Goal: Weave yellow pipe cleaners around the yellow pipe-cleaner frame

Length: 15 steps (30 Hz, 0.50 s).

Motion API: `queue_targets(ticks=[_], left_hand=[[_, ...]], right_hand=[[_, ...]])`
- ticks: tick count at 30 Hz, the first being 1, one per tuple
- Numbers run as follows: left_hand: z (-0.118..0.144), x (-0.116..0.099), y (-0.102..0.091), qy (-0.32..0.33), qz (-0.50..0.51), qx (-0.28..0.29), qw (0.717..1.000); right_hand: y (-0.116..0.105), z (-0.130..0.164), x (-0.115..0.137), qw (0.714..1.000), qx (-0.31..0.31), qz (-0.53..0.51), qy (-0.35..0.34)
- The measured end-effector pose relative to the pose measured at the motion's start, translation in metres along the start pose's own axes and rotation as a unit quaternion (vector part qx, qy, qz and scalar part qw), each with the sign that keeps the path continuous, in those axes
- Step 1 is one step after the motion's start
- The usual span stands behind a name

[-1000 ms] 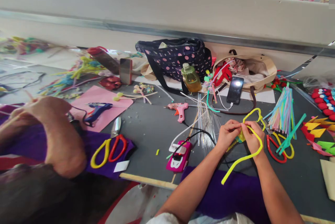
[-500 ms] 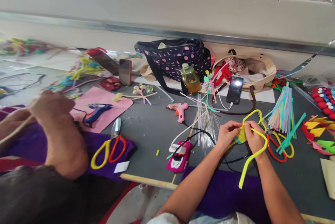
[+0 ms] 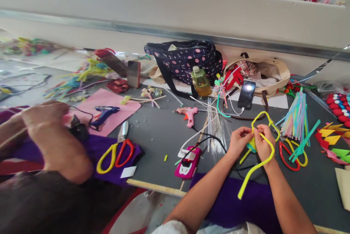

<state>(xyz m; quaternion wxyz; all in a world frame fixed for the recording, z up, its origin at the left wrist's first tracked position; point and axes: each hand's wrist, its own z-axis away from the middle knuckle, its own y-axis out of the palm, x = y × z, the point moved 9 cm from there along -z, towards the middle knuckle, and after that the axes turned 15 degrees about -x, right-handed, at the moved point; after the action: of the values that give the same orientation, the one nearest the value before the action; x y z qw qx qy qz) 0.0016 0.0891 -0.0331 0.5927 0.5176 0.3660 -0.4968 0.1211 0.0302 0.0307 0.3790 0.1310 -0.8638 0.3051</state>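
Bright, even light, white glare on the black phone near the far edge of the table, its left end blurred, co-worker's hand smeared

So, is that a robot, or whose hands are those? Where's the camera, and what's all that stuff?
No robot here, just a person's two bare hands. The camera sits on that person's head, looking forward and down, so we see roughly what they see.

The left hand and right hand meet, fingertips pinching a yellow strip whose long end hangs down.

On the grey table lie a pink glue gun, scissors, a phone and a bunch of pastel strips. The arm at far left belongs to somebody else.
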Motion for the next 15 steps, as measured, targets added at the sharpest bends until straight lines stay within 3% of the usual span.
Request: queue_targets(ticks=[7, 15], left_hand=[[-0.002, 0.002, -0.003, -0.012, 0.021, -0.003, 1.0], [-0.001, -0.002, -0.003, -0.004, 0.023, -0.014, 1.0]], right_hand=[[0.001, 0.005, 0.023, 0.989, 0.01, 0.012, -0.147], [-0.001, 0.005, 0.022, 0.991, 0.008, 0.007, -0.133]])
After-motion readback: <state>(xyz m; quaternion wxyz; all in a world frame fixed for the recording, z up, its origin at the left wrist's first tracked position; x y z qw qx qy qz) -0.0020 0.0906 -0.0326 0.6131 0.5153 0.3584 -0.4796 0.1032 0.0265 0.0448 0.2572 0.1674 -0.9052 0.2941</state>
